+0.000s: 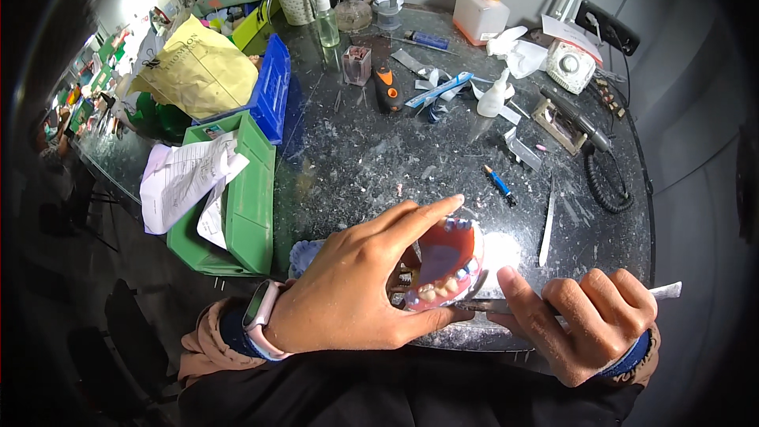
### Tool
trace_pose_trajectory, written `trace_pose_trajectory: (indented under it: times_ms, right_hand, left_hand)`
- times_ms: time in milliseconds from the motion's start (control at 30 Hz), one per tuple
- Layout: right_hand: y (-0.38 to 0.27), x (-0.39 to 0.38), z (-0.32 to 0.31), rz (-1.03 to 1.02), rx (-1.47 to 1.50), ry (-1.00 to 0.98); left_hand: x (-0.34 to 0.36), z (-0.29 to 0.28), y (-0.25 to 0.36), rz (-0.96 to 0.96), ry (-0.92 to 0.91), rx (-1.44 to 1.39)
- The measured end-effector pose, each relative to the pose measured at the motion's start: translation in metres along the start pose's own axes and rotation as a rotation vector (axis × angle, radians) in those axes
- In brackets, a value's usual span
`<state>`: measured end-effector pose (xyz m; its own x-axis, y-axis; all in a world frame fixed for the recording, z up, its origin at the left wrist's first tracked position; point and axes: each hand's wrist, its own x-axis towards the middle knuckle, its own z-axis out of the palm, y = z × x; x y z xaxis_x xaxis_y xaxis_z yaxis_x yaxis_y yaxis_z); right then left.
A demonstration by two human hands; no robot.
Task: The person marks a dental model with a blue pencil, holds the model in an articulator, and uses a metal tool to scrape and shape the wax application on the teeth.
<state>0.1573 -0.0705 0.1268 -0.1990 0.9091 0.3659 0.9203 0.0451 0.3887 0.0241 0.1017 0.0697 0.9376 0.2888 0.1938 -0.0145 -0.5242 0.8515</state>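
My left hand, with a pink watch band on its wrist, is wrapped round a dental model close to the table's front edge. A red-pink wax arch on the model carries several tooth-coloured teeth, and white-blue ones stand farther back. Closed fingers of my right hand grip a slim metal tool, whose flat end sticks out to the right. The tool's other end reaches the near right side of the model, by my left thumb; its exact tip is hard to make out. Partly behind my left hand lies a pale blue scalloped piece.
A green bin with papers and a blue bin stand left. Farther back are an orange-black tool, a spray bottle and a white squeeze bottle. A thin spatula, a blue-handled tool and a corded handpiece lie right.
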Motion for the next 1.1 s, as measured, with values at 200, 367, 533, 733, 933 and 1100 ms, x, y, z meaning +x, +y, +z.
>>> trace_pose_trajectory:
  times_ms: [200, 367, 533, 733, 933, 1100]
  right_hand:
    - [0.001, 0.007, 0.002, -0.016, -0.018, 0.031]
    - [0.002, 0.012, 0.002, -0.062, -0.038, 0.026]
    - [-0.004, 0.003, 0.017, -0.04, 0.063, 0.041]
    - [-0.011, -0.005, 0.028, 0.02, 0.047, 0.148]
    - [-0.001, 0.004, 0.007, -0.07, 0.08, 0.11]
    - [0.004, -0.013, 0.032, 0.167, 0.515, 0.049]
  left_hand:
    - [0.003, -0.002, -0.001, 0.044, -0.007, 0.044]
    - [0.002, -0.001, -0.003, 0.057, 0.024, 0.04]
    - [0.001, 0.003, -0.009, 0.008, 0.067, -0.072]
    - [0.001, 0.002, -0.012, -0.003, 0.043, -0.111]
    - [-0.015, -0.022, -0.023, 0.088, -0.035, -0.151]
    - [-0.043, -0.019, -0.032, 0.189, -0.198, -0.483]
